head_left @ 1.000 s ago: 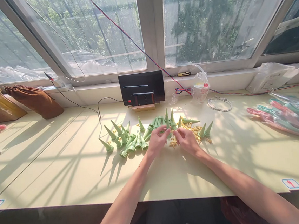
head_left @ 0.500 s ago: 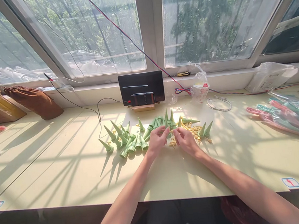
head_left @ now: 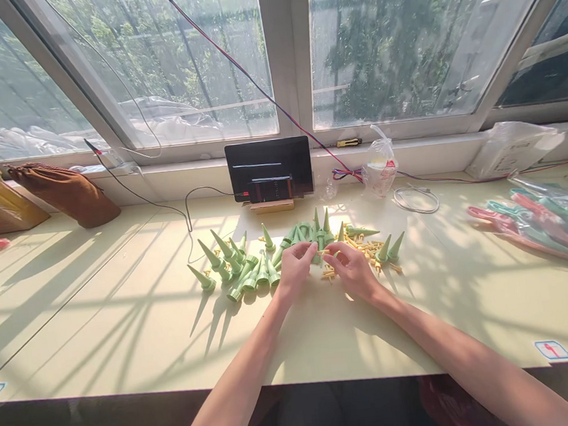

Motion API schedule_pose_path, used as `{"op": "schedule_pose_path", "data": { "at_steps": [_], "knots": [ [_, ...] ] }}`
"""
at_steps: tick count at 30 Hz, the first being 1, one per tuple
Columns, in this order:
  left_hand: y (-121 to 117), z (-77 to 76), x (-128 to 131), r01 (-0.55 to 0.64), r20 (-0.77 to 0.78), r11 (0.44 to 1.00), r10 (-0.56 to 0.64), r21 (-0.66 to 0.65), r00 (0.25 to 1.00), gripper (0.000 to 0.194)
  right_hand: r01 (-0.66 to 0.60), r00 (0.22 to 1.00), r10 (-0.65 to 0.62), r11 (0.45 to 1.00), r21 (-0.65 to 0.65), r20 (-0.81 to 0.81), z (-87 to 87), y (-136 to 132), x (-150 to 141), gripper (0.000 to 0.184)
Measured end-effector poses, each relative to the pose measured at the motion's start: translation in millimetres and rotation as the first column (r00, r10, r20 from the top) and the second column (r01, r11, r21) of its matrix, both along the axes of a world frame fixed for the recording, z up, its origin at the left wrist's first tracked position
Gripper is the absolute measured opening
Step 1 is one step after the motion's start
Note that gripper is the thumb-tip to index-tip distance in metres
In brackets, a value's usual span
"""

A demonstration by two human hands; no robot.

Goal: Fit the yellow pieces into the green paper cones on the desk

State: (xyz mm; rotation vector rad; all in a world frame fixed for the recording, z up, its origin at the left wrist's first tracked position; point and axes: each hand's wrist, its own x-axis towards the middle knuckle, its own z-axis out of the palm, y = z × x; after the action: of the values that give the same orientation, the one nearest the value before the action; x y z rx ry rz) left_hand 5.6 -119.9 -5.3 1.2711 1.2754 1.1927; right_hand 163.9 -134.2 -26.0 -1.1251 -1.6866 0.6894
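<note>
My left hand (head_left: 296,267) and my right hand (head_left: 353,268) are raised just above the table, fingertips nearly meeting. Between them is a small yellow plastic piece (head_left: 321,253), pinched at either end by thumb and fingers; its exact shape is partly hidden. Just beyond the fingers stand pale green plastic spikes (head_left: 325,221), some upright on their wide ends. More green spikes (head_left: 236,268) are grouped to the left, several lying on their sides. A loose heap of small yellow plastic pieces (head_left: 368,250) lies beside and behind my right hand.
Behind the spikes, a black tablet (head_left: 269,164) and a phone (head_left: 276,189) lean on a small stand. To the right are a coiled white cable (head_left: 416,200) and bagged pink and green items (head_left: 540,218). A brown pouch (head_left: 64,194) stands at the left.
My fingers have shifted slightly, and the small yellow piece now shows between the fingertips. The spikes and the heap have stayed put.
</note>
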Motion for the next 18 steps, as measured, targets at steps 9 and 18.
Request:
{"op": "schedule_pose_path", "data": {
  "at_steps": [9, 18],
  "knots": [
    [-0.7, -2.0, 0.7, 0.022, -0.052, 0.998, -0.019, 0.066, 0.998, 0.035, 0.008, 0.996, -0.022, 0.989, 0.148, 0.092, -5.7, 4.4, 2.0, 0.029],
    [-2.0, -5.3, 1.3, 0.091, -0.012, 0.992, -0.09, 0.083, 0.996, 0.04, 0.032, 0.991, -0.052, 0.986, 0.165, 0.124, -5.1, 2.3, 2.7, 0.034]
  ]
}}
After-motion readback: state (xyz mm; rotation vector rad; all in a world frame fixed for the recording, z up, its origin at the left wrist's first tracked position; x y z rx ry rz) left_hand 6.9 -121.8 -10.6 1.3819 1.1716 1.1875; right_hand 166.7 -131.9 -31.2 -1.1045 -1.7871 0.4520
